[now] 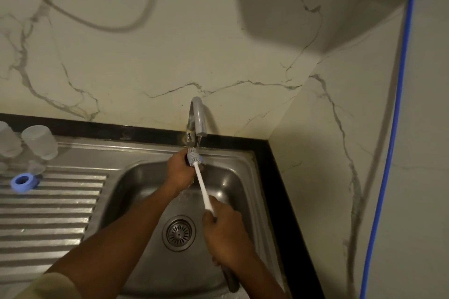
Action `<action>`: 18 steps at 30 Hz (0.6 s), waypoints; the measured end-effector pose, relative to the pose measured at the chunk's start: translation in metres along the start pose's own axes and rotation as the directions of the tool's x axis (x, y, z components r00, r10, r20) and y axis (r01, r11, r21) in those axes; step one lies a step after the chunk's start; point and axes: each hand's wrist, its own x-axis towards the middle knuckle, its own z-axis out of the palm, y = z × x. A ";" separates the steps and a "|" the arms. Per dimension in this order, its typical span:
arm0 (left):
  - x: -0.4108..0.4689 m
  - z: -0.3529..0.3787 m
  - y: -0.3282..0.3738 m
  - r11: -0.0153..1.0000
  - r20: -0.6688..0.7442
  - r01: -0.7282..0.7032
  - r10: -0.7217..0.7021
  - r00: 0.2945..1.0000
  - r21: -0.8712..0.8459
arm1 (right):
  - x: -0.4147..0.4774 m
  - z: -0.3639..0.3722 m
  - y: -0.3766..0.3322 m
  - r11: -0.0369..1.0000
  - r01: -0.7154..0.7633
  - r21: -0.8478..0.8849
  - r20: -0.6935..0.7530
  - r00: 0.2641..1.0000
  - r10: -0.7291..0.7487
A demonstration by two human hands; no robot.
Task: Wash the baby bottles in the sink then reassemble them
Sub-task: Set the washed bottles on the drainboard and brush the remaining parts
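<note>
Under the faucet point(198, 116), my right hand point(226, 233) is gripping the bottle brush point(202, 189); my left hand's point(179, 172) hold I cannot tell.

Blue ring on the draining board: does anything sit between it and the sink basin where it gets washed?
Nothing visible does. The blue ring lies on the ridged draining board, and the strip between it and the basin is bare metal. The clear cups and a small clear piece stand behind it, off that path.

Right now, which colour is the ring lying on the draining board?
The ring is light blue; the head view shows it best.
</note>
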 end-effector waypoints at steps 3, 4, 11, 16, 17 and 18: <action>0.004 -0.004 -0.001 0.999 -0.078 -0.003 0.006 0.997 0.039 | 0.002 0.002 0.004 1.000 0.014 -0.001 0.001 1.000 -0.014; 0.006 -0.006 0.000 0.997 -0.096 0.007 0.001 0.995 0.077 | 0.000 0.005 0.007 1.000 0.013 -0.002 0.005 1.000 -0.013; -0.002 0.008 0.005 0.988 -0.043 -0.026 0.033 0.999 0.151 | 0.019 -0.015 0.019 0.994 -0.013 0.106 0.004 1.000 0.012; -0.009 0.013 0.003 0.987 -0.014 -0.012 0.015 1.000 0.159 | 0.019 -0.029 0.059 0.998 0.059 0.002 -0.047 0.997 -0.059; -0.010 0.015 0.006 0.989 -0.023 -0.010 0.013 1.000 0.147 | 0.022 -0.037 0.073 0.999 0.032 -0.010 -0.108 0.994 -0.033; -0.012 0.016 0.008 0.991 -0.042 0.011 -0.005 0.999 0.135 | 0.025 -0.045 0.090 1.000 -0.007 -0.030 -0.161 0.987 0.002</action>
